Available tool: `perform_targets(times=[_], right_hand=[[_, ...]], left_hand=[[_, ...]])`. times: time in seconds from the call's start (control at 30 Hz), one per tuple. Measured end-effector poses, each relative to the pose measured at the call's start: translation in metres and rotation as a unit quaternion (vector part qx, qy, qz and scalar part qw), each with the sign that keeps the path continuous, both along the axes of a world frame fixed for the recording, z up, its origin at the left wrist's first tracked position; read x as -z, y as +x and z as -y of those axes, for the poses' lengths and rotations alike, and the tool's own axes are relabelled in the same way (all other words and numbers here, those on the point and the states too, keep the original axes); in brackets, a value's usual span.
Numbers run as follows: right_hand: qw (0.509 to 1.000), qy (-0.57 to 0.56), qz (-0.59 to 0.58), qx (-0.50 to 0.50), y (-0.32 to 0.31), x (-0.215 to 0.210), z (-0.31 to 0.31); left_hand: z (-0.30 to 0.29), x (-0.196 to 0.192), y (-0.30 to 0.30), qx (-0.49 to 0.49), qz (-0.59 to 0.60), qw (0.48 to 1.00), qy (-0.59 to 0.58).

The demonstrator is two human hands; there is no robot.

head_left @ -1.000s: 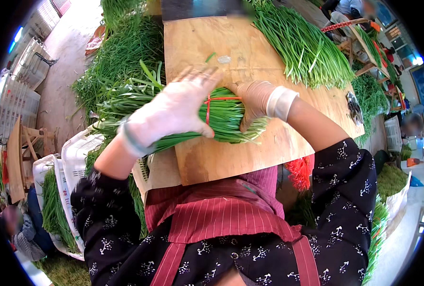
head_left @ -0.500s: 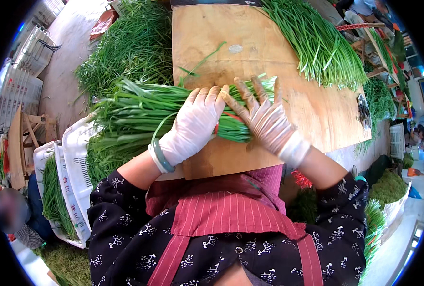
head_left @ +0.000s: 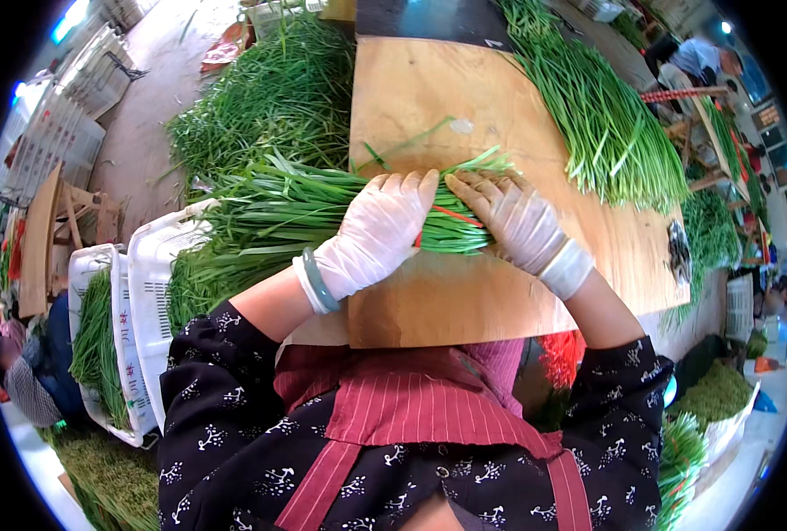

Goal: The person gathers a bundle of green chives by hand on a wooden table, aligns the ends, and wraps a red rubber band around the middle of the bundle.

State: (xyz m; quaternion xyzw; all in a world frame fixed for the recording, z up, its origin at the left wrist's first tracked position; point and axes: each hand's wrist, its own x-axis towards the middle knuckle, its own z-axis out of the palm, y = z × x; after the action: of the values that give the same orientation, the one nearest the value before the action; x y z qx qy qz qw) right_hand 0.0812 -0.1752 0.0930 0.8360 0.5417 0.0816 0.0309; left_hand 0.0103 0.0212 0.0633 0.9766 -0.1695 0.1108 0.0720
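Note:
A thick bunch of garlic chives (head_left: 274,212) lies across the wooden board (head_left: 437,310), its leaf tips to the left and its pale stem ends to the right. A red tie (head_left: 458,215) runs round it near the stem end. My left hand (head_left: 371,234), in a whitish glove, grips the bunch around its middle, fingers over the top. Stained at the fingertips, my gloved right hand (head_left: 522,221) closes over the stem end, just right of the red tie. A few loose blades (head_left: 424,133) lie beyond the bunch on the board.
Loose chives are heaped (head_left: 269,97) at the far left, and a long pile of chives (head_left: 610,124) covers the board's right edge. White crates (head_left: 150,292) with greens stand at my left. Red strands (head_left: 560,358) hang below the board's near edge. Another person (head_left: 35,380) is at the far left.
My right hand's fingers were spread out over the stem end; now they are curled around it. My left hand keeps its grip on the bunch. The view has shifted slightly.

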Motion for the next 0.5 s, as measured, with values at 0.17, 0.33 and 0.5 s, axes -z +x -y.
perform_targets(times=[0.17, 0.33, 0.5], right_hand=[[0.987, 0.058, 0.147, 0.0, 0.014, 0.007, -0.007], [0.993, 0.049, 0.098, 0.045, 0.036, 0.053, 0.015], [0.991, 0.12, 0.002, 0.054, 0.013, 0.015, 0.007]], left_hand=[[0.007, 0.018, 0.01, -0.1, 0.164, 0.977, 0.089], [0.018, 0.017, 0.029, -0.051, 0.033, 0.994, 0.096], [-0.003, -0.005, 0.045, -0.012, 0.021, 0.996, 0.085]])
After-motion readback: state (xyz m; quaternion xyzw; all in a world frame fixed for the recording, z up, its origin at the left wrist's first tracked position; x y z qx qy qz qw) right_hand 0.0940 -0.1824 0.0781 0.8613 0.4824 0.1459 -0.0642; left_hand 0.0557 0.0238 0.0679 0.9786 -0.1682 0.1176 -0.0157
